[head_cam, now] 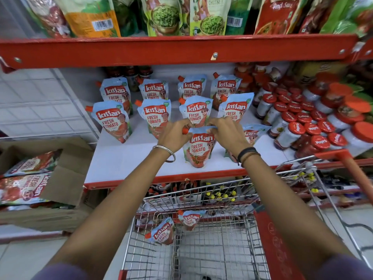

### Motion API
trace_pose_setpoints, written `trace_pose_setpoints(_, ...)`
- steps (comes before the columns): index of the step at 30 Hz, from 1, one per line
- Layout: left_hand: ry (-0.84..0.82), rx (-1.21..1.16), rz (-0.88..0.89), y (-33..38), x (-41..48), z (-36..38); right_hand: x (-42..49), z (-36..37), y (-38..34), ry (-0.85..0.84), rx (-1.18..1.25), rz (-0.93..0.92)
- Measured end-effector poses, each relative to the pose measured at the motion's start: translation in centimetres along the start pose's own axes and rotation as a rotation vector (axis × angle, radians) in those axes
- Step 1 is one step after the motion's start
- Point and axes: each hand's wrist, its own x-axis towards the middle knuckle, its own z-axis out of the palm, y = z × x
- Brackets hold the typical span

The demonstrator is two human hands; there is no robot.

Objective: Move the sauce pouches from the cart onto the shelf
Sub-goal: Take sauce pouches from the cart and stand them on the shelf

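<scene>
Overhead, red-edged white shelf (125,158) bears pouches (198,147).

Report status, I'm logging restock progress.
Both hands, left hand and right hand, grip front pouch on shelf. Two pouches left in cart. Nothing blocking.

Head cam, wide-angle; faces fwd/down, close over shelf (125,158) & cart (201,249).

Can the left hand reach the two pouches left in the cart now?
Probably not yet: the left hand is holding the front pouch on the shelf. Once freed, the open-topped cart leaves both pouches uncovered.
</scene>
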Motion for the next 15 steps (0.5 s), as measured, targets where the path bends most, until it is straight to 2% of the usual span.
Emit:
trace_pose_setpoints(10,0.019,-0.006,0.012,0.2,-0.4,0.8,-0.7,0.8,0.8,0.041,0.033,-0.020)
trace_pose_setpoints(12,0.128,-0.029,0.049,0.2,-1.5,1.0,-1.8,0.6,0.4,0.129,0.086,-0.052)
trace_pose_setpoints(15,0.382,-0.065,0.242,-0.3,-4.4,1.5,-4.9,1.2,-0.5,0.282,0.184,-0.086)
